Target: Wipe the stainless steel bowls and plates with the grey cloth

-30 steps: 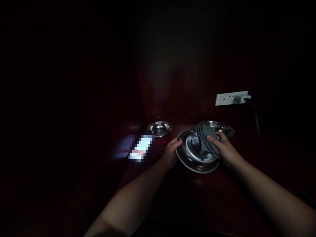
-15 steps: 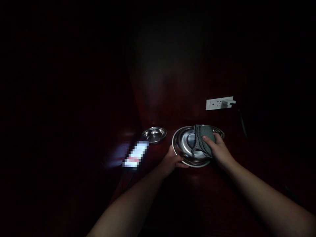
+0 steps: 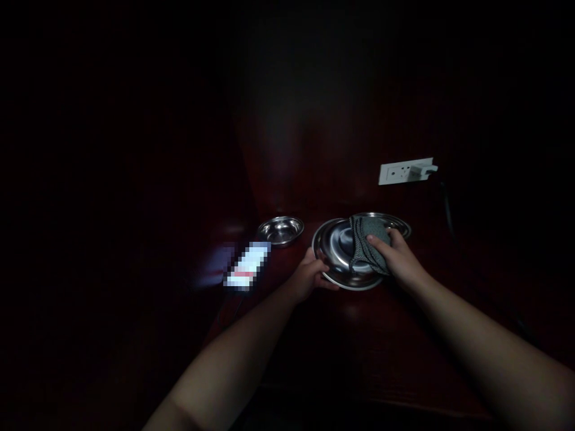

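Observation:
The scene is very dark. My left hand (image 3: 311, 275) grips the near left rim of a steel plate (image 3: 336, 246), holding it tilted above a dark red wooden table (image 3: 359, 335). My right hand (image 3: 398, 257) presses a grey patterned cloth (image 3: 366, 242) against the plate's inner face. Behind the plate, another steel plate (image 3: 399, 224) lies flat on the table, mostly hidden.
A small steel bowl (image 3: 281, 230) sits on the table left of the plates. A lit phone screen (image 3: 247, 266) lies further left. On the wall behind is a white socket strip (image 3: 402, 172) with a plug and a dark cable running down.
The held plate has moved back toward the second plate and my left hand has shifted from its side rim to its near edge. The cloth stays pressed on it.

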`<state>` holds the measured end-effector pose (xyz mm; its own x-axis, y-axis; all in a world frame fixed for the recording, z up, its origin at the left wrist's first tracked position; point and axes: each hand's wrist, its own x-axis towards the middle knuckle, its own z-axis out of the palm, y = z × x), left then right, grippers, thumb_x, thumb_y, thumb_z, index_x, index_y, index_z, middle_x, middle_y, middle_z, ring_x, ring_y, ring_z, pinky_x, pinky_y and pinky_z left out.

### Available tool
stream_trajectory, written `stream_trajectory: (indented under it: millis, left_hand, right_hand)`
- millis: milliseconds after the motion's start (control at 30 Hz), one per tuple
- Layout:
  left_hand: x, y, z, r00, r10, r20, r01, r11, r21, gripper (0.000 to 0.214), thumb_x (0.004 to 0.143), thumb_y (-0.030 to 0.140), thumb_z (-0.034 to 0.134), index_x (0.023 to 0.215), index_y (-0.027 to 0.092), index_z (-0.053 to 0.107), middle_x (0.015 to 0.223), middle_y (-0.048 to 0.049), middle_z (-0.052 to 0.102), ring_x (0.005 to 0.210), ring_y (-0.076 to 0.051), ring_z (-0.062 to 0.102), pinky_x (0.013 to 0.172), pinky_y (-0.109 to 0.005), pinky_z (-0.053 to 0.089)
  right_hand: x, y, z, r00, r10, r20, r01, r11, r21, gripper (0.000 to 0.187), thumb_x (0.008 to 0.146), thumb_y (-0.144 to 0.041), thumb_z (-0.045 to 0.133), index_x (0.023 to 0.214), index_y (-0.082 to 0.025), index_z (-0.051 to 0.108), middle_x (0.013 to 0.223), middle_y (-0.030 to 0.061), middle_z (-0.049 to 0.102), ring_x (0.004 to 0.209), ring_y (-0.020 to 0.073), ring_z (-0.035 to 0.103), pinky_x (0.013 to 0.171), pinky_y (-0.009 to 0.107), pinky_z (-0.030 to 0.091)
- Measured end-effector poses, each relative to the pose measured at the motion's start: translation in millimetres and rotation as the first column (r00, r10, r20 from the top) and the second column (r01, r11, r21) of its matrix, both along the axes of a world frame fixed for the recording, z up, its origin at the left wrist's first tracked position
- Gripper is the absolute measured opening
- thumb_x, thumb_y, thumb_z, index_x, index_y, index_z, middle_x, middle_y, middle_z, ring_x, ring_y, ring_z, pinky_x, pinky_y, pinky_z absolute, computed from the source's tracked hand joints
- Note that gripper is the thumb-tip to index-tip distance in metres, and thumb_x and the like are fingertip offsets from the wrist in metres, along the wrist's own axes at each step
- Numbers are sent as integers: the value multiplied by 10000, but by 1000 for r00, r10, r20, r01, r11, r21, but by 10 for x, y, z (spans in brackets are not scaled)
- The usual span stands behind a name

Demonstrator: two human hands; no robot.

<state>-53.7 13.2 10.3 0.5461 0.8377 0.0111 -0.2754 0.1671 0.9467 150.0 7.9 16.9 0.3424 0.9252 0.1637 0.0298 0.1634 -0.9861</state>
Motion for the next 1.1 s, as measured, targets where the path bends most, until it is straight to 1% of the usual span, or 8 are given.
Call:
stream_trajectory:
  millis: [233, 433, 633, 800, 900, 967, 1033, 1100]
  left_hand:
    - [-36, 36, -20, 999, 11, -32, -10, 1000, 8, 485, 616, 203, 517, 1084, 227, 391, 872, -22, 537, 607, -123, 584, 448, -245, 504]
    - [-71, 68, -26, 998, -16, -67, 21, 997, 73, 545, 624, 268, 578, 1132, 213, 389, 759, -9, 558, 511, -110, 567, 385, -199, 453]
    - [-81, 81, -27, 994, -7, -107, 14, 998, 67, 469, 632, 305, 579, 1063, 178, 443, 629, 13, 564, 399, -89, 519, 321, -160, 352]
    - [-44, 84, -66, 999, 8, -52, -3, 997, 78, 441, 638, 301, 569, 1046, 173, 461, 607, 31, 540, 367, -69, 477, 305, -158, 314]
    - [-35, 84, -74, 999, -18, 35, 15, 995, 100, 466, 636, 310, 584, 1064, 173, 464, 647, 22, 542, 390, -63, 473, 321, -159, 316]
    - [-43, 80, -64, 995, -2, 96, -6, 996, 90, 449, 647, 307, 586, 1061, 180, 466, 699, 12, 547, 444, -73, 505, 359, -168, 367]
    - [-54, 65, -43, 991, 10, 136, -17, 998, 53, 422, 672, 301, 574, 1065, 195, 464, 786, -9, 563, 545, -98, 560, 444, -205, 454]
    - [-59, 38, -17, 988, -17, 156, 15, 1000, 17, 409, 696, 297, 558, 1085, 214, 459, 900, -35, 575, 668, -132, 599, 548, -274, 515]
  right_hand:
    - [10, -2, -6, 998, 58, -23, -58, 998, -23, 429, 626, -463, 682, 955, -257, 501, 864, 22, 656, 733, 209, 643, 648, 339, 544]
    - [0, -56, 47, 997, 83, -10, -83, 996, -35, 393, 644, -451, 671, 954, -251, 537, 859, 26, 656, 748, 210, 642, 667, 339, 540]
    - [-22, -102, 100, 990, 120, -67, -124, 991, -49, 360, 631, -392, 697, 925, -239, 557, 801, 18, 660, 675, 198, 641, 621, 322, 537]
    - [-12, -83, 86, 987, 127, -100, -133, 990, -53, 352, 628, -389, 700, 913, -238, 562, 796, 22, 663, 665, 199, 643, 598, 316, 539]
    - [3, -70, 79, 984, 113, -135, -116, 993, -19, 347, 637, -399, 686, 922, -248, 558, 817, 22, 668, 687, 204, 650, 625, 326, 545]
    - [15, -59, 78, 984, 88, -153, -86, 996, 19, 349, 642, -408, 677, 927, -251, 553, 834, 19, 670, 705, 202, 653, 648, 324, 545]
    - [29, -43, 75, 985, 61, -160, -52, 997, 62, 364, 644, -419, 672, 941, -253, 544, 855, 15, 668, 724, 198, 651, 671, 323, 541]
    - [40, -20, 65, 988, 20, -153, -6, 996, 94, 390, 638, -433, 674, 954, -250, 535, 873, 14, 661, 746, 193, 646, 695, 327, 535]
